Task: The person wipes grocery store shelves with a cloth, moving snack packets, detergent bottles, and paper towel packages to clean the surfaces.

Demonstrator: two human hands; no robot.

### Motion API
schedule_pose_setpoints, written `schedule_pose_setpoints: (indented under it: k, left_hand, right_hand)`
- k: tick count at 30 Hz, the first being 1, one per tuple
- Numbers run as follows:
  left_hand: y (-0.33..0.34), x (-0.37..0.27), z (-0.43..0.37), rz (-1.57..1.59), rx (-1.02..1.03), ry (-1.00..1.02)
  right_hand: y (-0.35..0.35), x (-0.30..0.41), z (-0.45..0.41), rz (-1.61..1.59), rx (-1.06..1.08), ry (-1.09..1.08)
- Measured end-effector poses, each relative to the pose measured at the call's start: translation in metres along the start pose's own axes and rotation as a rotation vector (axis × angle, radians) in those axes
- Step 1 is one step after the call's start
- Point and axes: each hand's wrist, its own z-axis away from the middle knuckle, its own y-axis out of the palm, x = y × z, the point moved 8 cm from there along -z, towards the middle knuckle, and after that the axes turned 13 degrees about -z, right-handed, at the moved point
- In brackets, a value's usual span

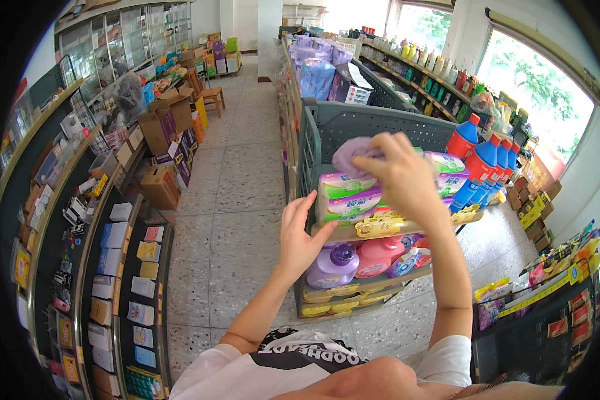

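My right hand (402, 175) grips a crumpled light-purple cloth (355, 156) above the top shelf of a dark grey rack (380, 131). Just under the cloth sit stacked green, white and purple wrapped packs (347, 206); similar packs (447, 167) are partly covered by my right hand and forearm. At the shelf's left front corner is my left hand (297, 235), fingers spread and holding nothing. Its fingertips are beside the stacked packs, and I cannot tell whether they touch. Several blue bottles with red caps and labels (481, 162) stand at the shelf's right end.
Below are a purple detergent bottle (332, 270) and a pink bottle (377, 257). Yellow price tags (377, 227) line the shelf edge. Shelves with booklets (141, 312) run along the left, beyond which cardboard boxes (162, 187) stand by the tiled aisle (235, 200). A dark display rack (525, 345) stands at right.
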Motion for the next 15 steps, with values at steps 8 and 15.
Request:
schedule_pose_setpoints:
  k: [8,15]
  left_hand:
    - [0.005,-0.013,-0.008,-0.236,-0.204,0.13]
    - [0.001,-0.013,-0.005,-0.255,-0.212,0.128]
  right_hand:
    - [0.049,0.018,0.013,0.169,0.031,-0.067]
    - [0.047,0.007,0.027,0.344,0.025,-0.023]
